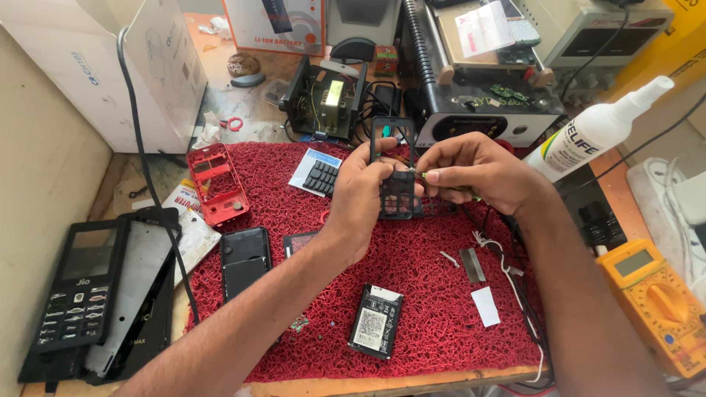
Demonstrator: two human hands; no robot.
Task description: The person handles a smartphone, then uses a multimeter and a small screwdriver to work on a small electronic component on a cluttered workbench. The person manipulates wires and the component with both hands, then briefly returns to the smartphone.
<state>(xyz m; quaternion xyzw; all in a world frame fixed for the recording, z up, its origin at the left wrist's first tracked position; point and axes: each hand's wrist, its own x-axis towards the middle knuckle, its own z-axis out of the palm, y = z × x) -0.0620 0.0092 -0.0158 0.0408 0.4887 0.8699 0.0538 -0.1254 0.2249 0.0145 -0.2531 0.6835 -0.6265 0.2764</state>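
A white-labelled black battery [376, 321] lies on the red mat [426, 294]; an orange-white box [273, 26] stands behind.

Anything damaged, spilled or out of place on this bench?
Nothing spilled or visibly broken. A keypad phone lies in parts across the red mat: red frame, keypad, battery. The left hand holds the black front frame; the right hand works on it.

multimeter [657, 305] cut off right, tool [450, 189] mostly hidden
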